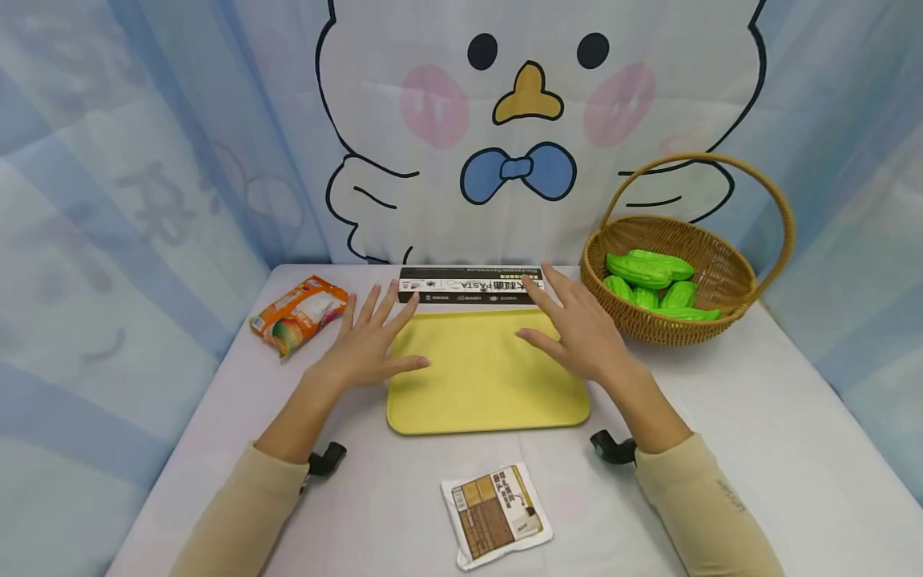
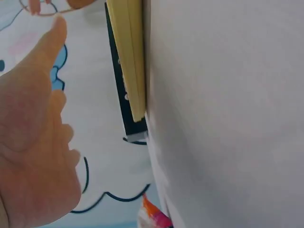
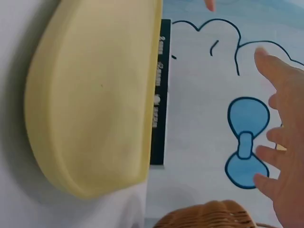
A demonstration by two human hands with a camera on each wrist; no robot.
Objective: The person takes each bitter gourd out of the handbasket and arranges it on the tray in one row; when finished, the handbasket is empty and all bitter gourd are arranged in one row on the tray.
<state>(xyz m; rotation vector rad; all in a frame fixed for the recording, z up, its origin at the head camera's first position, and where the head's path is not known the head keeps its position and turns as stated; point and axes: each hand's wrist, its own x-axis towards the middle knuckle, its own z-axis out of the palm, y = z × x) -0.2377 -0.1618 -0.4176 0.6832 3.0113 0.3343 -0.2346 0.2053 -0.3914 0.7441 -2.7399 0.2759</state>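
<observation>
Both hands hover with spread fingers over a yellow tray [image 1: 490, 377] on the white table. My left hand [image 1: 371, 344] is above the tray's left edge, holding nothing; the left wrist view shows its palm side. My right hand [image 1: 580, 328] hangs over the tray's right part, also holding nothing. Behind the tray lies a long black-and-white pasta box [image 1: 469, 286], its right end partly covered by the right fingertips in the head view. To the left of the left hand is an orange snack packet [image 1: 303, 314]. A brown-and-white packet [image 1: 497, 515] lies in front of the tray.
At the back right stands a wicker basket [image 1: 721, 264] with a tall handle, holding several green vegetable-like pieces [image 1: 642, 272]. A curtain [image 1: 526, 224] with a cartoon bird hangs behind the table, and side curtains border it left and right.
</observation>
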